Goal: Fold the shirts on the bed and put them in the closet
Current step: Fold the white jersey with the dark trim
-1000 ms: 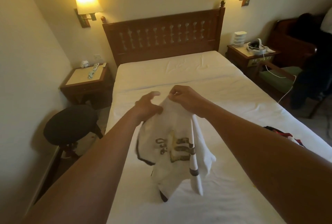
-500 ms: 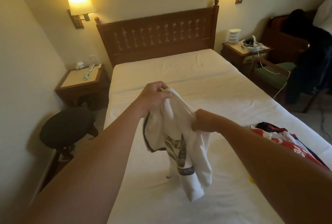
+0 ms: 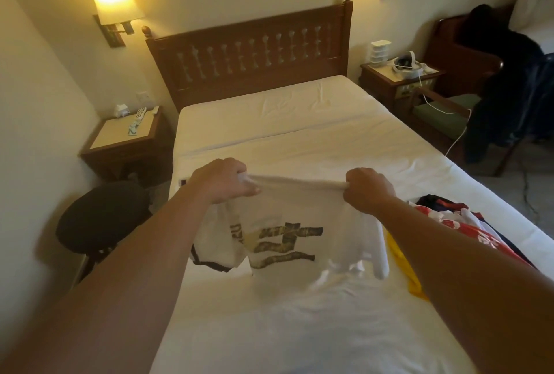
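The right forearm hid part of the pile of shirts (image 3: 458,223) at the frame's right, and the white shirt's (image 3: 299,241) lower hem was motion-blurred.

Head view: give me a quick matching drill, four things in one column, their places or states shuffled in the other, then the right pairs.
Things:
1. white shirt
2. pile of shirts
3. remote control
4. headset

Places or states:
A. on the nightstand right of the bed
B. held stretched between left hand and right hand
C. on the nightstand left of the bed
D. lying unfolded at the bed's right edge

Pairs: 1-B, 2-D, 3-C, 4-A
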